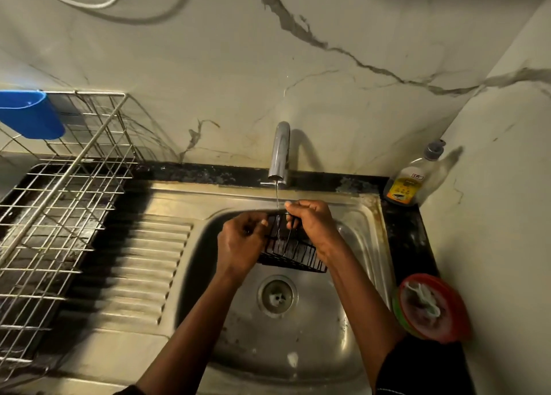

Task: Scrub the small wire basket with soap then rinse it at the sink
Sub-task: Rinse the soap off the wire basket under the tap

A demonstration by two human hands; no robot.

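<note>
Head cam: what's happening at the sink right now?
A person is rinsing a small black wire basket over the steel sink. The left hand grips its left side and the right hand holds its top edge, keeping it under a thin stream running from the tap. A soap bottle stands untouched in the back right corner, and an empty dish rack sits on the left.

One small black wire basket (293, 253) sits at the centre, held by two hands: left hand (243, 244) at nine o'clock of it, right hand (311, 226) at two o'clock. One tap (279, 153) at twelve, one soap bottle (413, 180) at two, one dish rack (59, 192) at nine, one blue cup (29, 116) at ten, one red-rimmed bowl (432, 306) at four, one drain (277, 296) at six.
</note>
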